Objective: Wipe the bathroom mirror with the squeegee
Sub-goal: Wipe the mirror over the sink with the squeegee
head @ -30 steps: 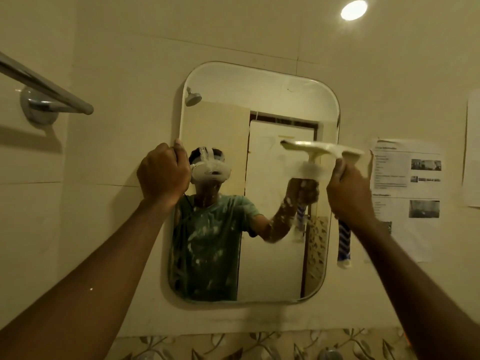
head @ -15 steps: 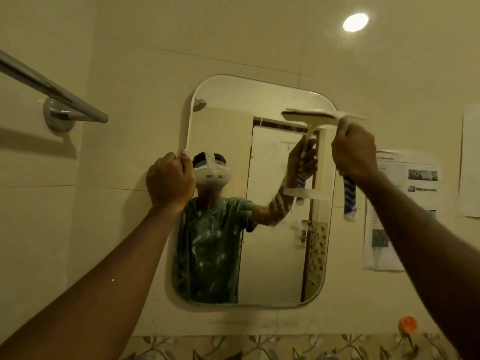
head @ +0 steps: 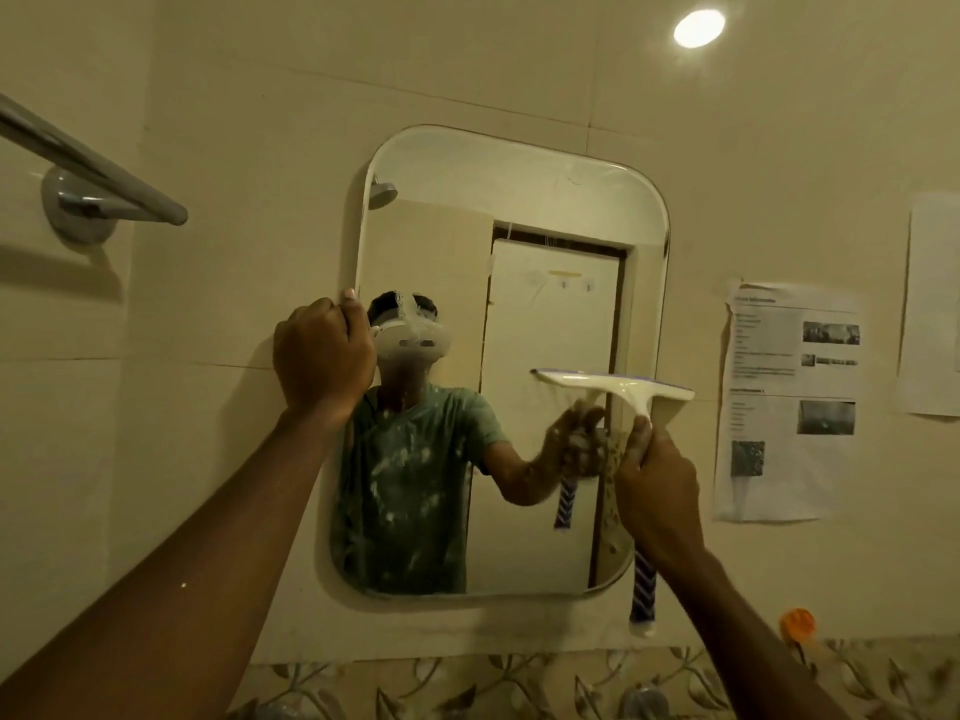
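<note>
Squeegee (head: 618, 387) is lying level across the right part of the mirror (head: 519, 200), about halfway down the glass, with the right tip of its white blade overhanging the mirror's edge onto the wall. It is looking pressed to the glass, though actual contact is hard to confirm from this angle. The right hand (head: 657, 485) is holding it by the neck just under the blade, fingers (head: 640, 433) clenched round the handle, whose blue striped end is sticking out below the wrist. The left hand (head: 322, 356) is steadying the mirror at its left edge, fingers curled over the rim and grasping it.

As for progress, the upper half of the glass is showing a clean, sharp reflection of the door and shower head, so that part is looking done. Below the blade, whitish specks and smears are covering the reflected shirt and arm and the lower right corner; these are probably residue on the glass, though some may be marks on the shirt itself. By that reading the job is roughly half through, with the lower band and the left column waiting to be drawn down.

A towel rail (head: 93, 168) is projecting from the wall at upper left, and a printed sheet (head: 789, 402) is hanging right of the mirror.
</note>
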`<state>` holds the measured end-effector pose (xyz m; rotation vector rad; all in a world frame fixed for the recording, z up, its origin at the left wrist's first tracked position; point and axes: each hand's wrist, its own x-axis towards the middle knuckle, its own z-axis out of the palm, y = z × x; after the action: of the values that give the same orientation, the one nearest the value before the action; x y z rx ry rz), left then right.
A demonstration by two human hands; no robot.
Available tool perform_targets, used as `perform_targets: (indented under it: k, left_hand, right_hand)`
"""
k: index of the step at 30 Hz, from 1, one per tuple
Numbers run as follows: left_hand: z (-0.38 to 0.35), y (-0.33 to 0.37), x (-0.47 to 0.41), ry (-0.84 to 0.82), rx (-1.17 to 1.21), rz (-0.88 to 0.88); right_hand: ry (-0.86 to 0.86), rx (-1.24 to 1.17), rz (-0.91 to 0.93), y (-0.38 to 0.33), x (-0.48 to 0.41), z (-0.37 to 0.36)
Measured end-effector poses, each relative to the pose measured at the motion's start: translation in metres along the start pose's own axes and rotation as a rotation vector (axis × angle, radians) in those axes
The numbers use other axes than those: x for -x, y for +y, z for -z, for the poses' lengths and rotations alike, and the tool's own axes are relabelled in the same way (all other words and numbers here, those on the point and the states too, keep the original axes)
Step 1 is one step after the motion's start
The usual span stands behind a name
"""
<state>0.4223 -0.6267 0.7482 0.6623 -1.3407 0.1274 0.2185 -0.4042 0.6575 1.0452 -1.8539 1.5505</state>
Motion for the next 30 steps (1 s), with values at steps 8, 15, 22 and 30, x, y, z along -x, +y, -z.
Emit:
perform_targets:
  k: [8,15,22,30]
  left_hand:
    - [-0.003,-0.009,0.012,0.035,-0.058,-0.003]
    - [-0.004,-0.014,0.036,0.073,-0.082,0.039]
    - [0.004,-0.015,0.05,0.047,-0.091,0.031]
    - [0.005,-0.025,0.061,0.002,-0.119,0.026]
  right_hand:
    - [0.097,0.056,0.193,-0.051,-0.1,0.03]
    - [0.072,0.035,0.063,0.014,-0.015,-0.004]
    - [-0.034,0.046,-0.072,0.026,0.05,-0.001]
    - [0.071,0.042,0.058,-0.014,-0.041,0.019]
